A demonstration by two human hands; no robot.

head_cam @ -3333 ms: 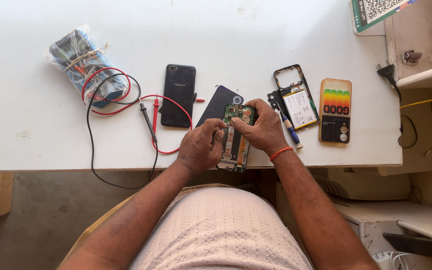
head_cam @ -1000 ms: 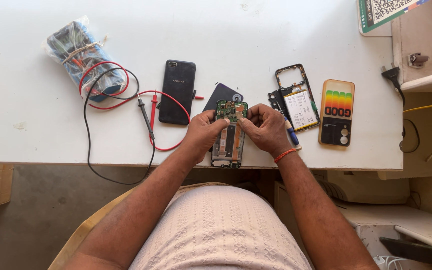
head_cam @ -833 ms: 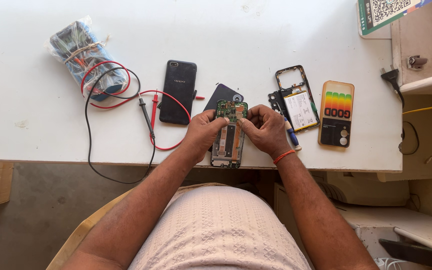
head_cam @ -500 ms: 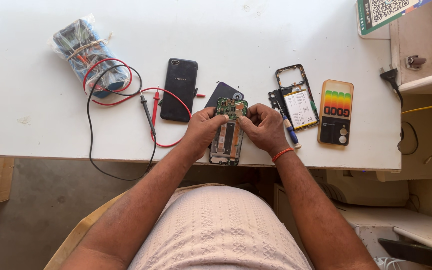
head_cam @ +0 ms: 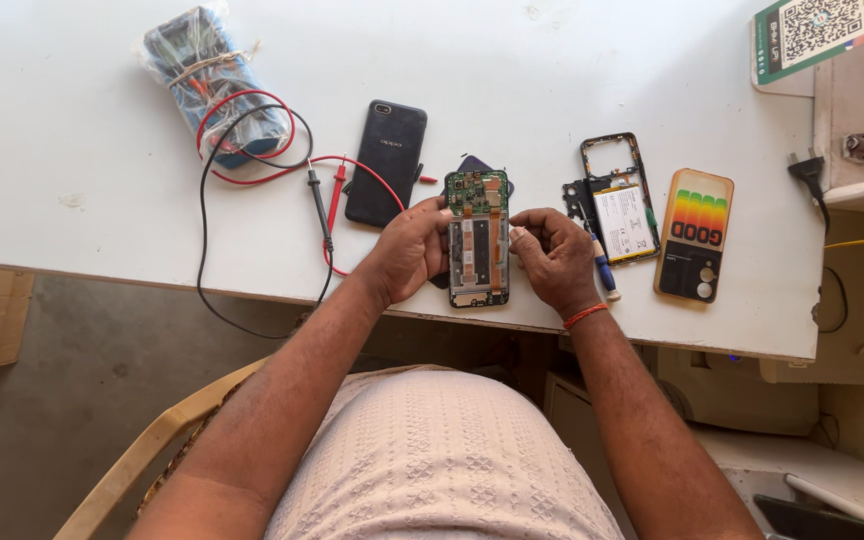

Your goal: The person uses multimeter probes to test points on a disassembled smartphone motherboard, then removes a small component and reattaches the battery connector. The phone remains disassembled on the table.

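While the opened phone [head_cam: 478, 238] is held at the near table [head_cam: 102, 230] edge by the left hand [head_cam: 410, 250], fingers curled round its side, something tiny seems pinched by the right hand [head_cam: 552, 258]; steady fingers are needed next; farther off, a dark phone [head_cam: 386, 176] is laid.

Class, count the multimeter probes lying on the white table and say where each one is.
2. The black probe lies left of the dark phone back; the red probe lies beside it, nearer that phone. Both are left of the left hand.

Bare forearms; red thread band [head_cam: 585, 317] on right wrist; pale textured shirt [head_cam: 442, 460].
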